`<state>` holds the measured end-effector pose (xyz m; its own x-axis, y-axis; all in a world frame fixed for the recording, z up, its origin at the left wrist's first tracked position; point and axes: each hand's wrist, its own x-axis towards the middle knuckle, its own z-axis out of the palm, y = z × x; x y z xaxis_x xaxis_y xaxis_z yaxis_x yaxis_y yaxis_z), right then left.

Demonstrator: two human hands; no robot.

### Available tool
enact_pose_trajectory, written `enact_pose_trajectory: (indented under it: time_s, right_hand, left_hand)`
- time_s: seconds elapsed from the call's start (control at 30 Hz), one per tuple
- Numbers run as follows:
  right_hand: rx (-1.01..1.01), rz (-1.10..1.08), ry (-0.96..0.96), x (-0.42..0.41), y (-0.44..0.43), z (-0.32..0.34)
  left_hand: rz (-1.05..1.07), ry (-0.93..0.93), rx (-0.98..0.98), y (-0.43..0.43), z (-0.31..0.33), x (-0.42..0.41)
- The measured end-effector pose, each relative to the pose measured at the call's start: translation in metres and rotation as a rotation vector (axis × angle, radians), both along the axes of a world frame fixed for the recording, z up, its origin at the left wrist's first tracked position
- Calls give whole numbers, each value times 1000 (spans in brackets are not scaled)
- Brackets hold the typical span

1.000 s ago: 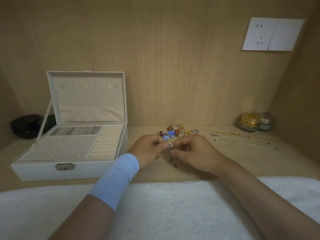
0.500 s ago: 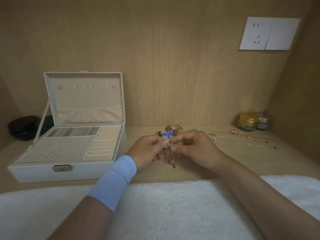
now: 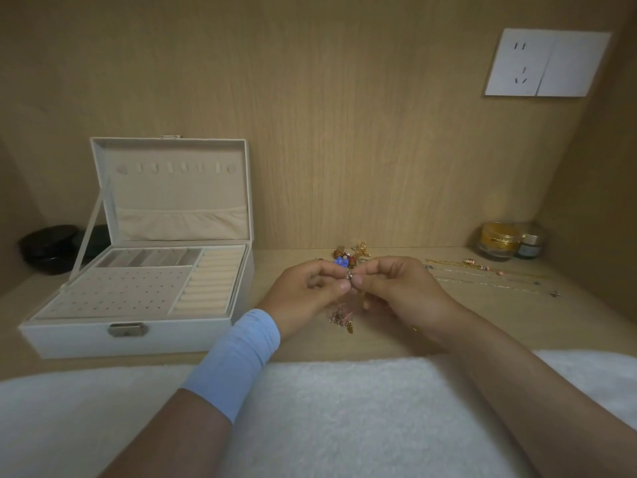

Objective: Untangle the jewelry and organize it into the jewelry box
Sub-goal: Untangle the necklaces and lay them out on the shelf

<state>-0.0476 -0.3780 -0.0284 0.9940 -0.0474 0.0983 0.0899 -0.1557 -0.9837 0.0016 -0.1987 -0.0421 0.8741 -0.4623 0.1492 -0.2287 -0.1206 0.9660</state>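
Note:
My left hand (image 3: 303, 294) and my right hand (image 3: 400, 288) meet above the wooden shelf, both pinching a small tangled piece of jewelry (image 3: 350, 276). Its pink and gold charms (image 3: 343, 319) dangle below my fingers. Behind my hands lies a pile of tangled jewelry (image 3: 348, 258) with blue, red and gold bits. The white jewelry box (image 3: 138, 336) stands open to the left, with a dotted earring panel, ring rolls and small compartments. Thin chains (image 3: 482, 274) lie stretched out on the shelf to the right.
A gold-lidded jar (image 3: 498, 241) and a smaller jar (image 3: 532, 244) stand at the back right corner. Dark round objects (image 3: 48, 246) sit behind the box at left. A white towel (image 3: 344, 415) covers the near edge. A wall socket (image 3: 546, 62) is on the back panel.
My two hands have lifted the tangled piece slightly off the shelf, and its charms now hang lower beneath my fingers.

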Motion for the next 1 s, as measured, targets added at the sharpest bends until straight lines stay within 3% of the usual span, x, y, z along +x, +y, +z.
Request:
enact_pose_trajectory:
  time_s: [0.2,0.37,0.53,0.8,1.0]
  right_hand:
    - [26,53,58,-1,0,1]
    - [-299,42,44,-3,-8,2]
    - [-325,30,17,-7,-8,5]
    - [-183,41,44,-7,2,6]
    - [-274,103,8,-8,-2,5]
  left_hand:
    - [60,-50,10,-1,4,-3]
    - [59,-251,284,12,1,6]
    - [26,-329,372,15,3,5]
    - [23,-201,257,11,2,4]
    - [16,5,46,2,3,0]
